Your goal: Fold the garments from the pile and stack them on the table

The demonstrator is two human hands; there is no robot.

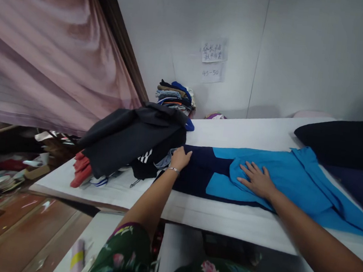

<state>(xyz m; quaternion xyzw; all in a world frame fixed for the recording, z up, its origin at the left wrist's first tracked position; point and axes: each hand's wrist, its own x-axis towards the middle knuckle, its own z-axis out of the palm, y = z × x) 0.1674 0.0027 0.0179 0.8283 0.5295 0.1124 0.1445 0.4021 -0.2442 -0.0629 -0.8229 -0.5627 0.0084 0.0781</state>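
Observation:
A bright blue and navy garment [221,187] lies stretched along the white table in front of me; whether it is a top or another piece I cannot tell. At its navy left end, my left hand [181,158] is closed, with fingers curled on the cloth and a bracelet at the wrist. My right hand [257,179] rests flat, fingers spread, on the blue part, where the fabric is loosely folded over. The blue cloth runs on to the right in wrinkles. Touching the left side is a heap of clothes with a dark grey garment [129,135] on top.
A stack of folded clothes [174,97] stands by the wall at the back. Dark cloth [346,142] lies at the right. Handwritten paper signs [214,53] hang on the wall. A pink curtain [64,46] hangs at left, and the table's front edge [223,229] is near me.

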